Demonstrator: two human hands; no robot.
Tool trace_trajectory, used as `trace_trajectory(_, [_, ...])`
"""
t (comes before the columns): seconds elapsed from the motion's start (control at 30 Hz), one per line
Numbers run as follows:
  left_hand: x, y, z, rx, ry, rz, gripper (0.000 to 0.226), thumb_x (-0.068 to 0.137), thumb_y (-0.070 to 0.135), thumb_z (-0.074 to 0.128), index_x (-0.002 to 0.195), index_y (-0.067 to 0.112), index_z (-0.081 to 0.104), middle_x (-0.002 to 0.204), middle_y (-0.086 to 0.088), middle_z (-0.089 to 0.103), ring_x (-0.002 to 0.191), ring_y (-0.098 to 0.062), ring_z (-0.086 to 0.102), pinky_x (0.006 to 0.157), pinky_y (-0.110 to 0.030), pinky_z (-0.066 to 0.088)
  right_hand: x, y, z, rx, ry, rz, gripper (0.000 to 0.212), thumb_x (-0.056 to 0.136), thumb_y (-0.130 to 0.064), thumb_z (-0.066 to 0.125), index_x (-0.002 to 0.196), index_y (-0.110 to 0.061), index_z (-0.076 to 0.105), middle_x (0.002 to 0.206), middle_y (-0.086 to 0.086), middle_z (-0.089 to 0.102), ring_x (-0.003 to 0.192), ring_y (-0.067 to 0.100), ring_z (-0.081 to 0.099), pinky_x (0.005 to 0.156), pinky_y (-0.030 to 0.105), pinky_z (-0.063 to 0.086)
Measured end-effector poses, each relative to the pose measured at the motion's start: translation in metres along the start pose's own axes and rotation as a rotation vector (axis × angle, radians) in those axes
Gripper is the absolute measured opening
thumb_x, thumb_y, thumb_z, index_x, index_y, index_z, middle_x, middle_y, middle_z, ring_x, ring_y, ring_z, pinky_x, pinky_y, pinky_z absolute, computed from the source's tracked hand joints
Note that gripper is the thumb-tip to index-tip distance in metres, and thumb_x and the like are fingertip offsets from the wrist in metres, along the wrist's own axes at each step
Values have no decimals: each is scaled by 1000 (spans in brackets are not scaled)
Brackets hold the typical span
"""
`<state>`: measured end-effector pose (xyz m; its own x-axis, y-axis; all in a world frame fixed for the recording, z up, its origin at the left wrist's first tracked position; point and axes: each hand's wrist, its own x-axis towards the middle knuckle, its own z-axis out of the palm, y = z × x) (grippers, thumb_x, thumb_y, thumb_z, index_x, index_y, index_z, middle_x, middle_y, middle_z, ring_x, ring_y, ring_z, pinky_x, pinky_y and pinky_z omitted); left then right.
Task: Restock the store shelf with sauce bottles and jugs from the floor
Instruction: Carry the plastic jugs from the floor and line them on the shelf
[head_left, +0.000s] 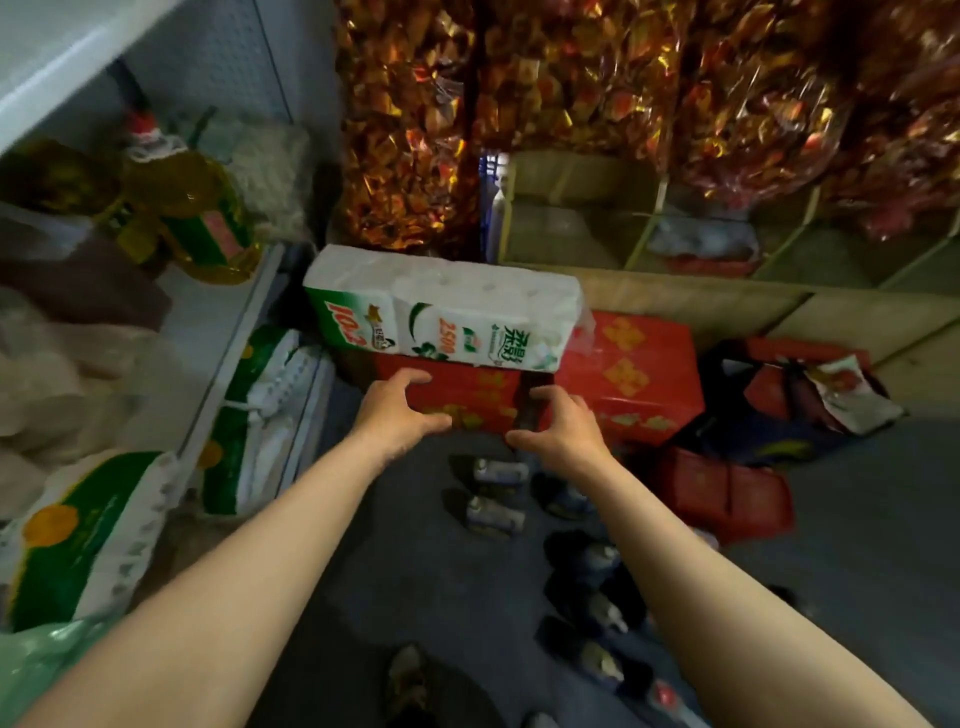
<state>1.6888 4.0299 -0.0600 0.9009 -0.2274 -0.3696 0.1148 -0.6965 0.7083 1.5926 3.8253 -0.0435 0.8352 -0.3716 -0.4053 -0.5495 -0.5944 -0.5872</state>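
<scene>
Below, from the head view, both arms reach forward with each grip spread and holding nothing: left hand (400, 410) and right hand (558, 426) hover over a red box (467, 397). Sauce bottles (493, 493) lie on the floor (405, 545) just beneath the wrists. An oil jug (192, 208) stands on the shelf (208, 306), left.
</scene>
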Motion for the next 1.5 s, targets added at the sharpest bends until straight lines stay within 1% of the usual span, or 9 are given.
trace_trajectory(0.13, [16, -20, 36, 72, -111, -66, 65, 78, 35, 84, 134, 27, 52, 141, -1, 49, 128, -24, 50, 84, -29, 43, 15, 39, 29, 36, -48, 115, 72, 84, -41, 79, 146, -23, 45, 145, 7, 45, 135, 28, 43, 104, 38, 42])
trace_trajectory(0.5, [32, -115, 152, 16, -215, -329, 62, 79, 35, 83, 134, 28, 54, 143, -7, 48, 128, -28, 49, 95, -39, 48, 62, 180, 108, 35, -227, 278, 73, 87, -40, 77, 148, -19, 44, 149, 9, 47, 134, 30, 49, 104, 40, 47])
trace_trajectory(0.87, [98, -248, 292, -218, -283, -383, 63, 80, 24, 82, 135, 24, 53, 134, -9, 53, 121, -25, 57, 100, -47, 51, 140, 317, 251, 88, -138, 233, 70, 88, -28, 77, 147, -12, 44, 146, 11, 53, 132, 28, 52, 105, 36, 43])
trace_trajectory(1.07, [162, -347, 380, -288, -300, -365, 81, 77, 13, 83, 147, 19, 42, 137, -7, 49, 127, -23, 51, 102, -39, 47, 196, 395, 361, 155, -75, 206, 91, 86, -27, 81, 158, -19, 25, 159, 8, 37, 145, 27, 38, 118, 43, 37])
trace_trajectory(1.2, [211, -407, 428, -266, -320, -232, 109, 66, 26, 91, 154, 26, 29, 147, 2, 46, 135, -18, 43, 113, -44, 39, 236, 445, 423, 224, -76, 187, 101, 82, -25, 84, 160, -20, 20, 160, 8, 36, 146, 27, 36, 119, 47, 36])
trace_trajectory(1.3, [243, -428, 453, -205, -381, -124, 107, 69, 15, 89, 155, 22, 28, 148, 1, 46, 137, -17, 43, 112, -35, 39, 266, 479, 457, 265, -90, 120, 95, 81, -16, 84, 155, -23, 26, 155, 3, 42, 144, 22, 39, 117, 39, 39])
trace_trajectory(1.4, [267, -446, 469, -192, -452, -59, 100, 73, 7, 84, 153, 27, 28, 146, 8, 46, 135, -10, 41, 110, -28, 34, 294, 504, 474, 301, -146, 62, 82, 83, -4, 79, 151, -16, 34, 144, -2, 46, 132, 10, 41, 93, 2, 41])
trace_trajectory(1.43, [273, -453, 473, -190, -452, -41, 99, 72, 9, 84, 152, 30, 30, 147, 9, 46, 135, -10, 41, 112, -33, 34, 301, 511, 476, 314, -178, 58, 80, 83, -2, 78, 151, -14, 35, 141, -4, 47, 128, 8, 41, 84, -3, 40])
trace_trajectory(1.5, [282, -462, 474, -196, -445, -2, 95, 70, 12, 85, 149, 28, 35, 143, 9, 50, 129, -6, 45, 108, -32, 39, 315, 524, 481, 327, -230, 36, 80, 82, -2, 79, 150, -14, 37, 139, -6, 47, 130, 9, 43, 87, 1, 44])
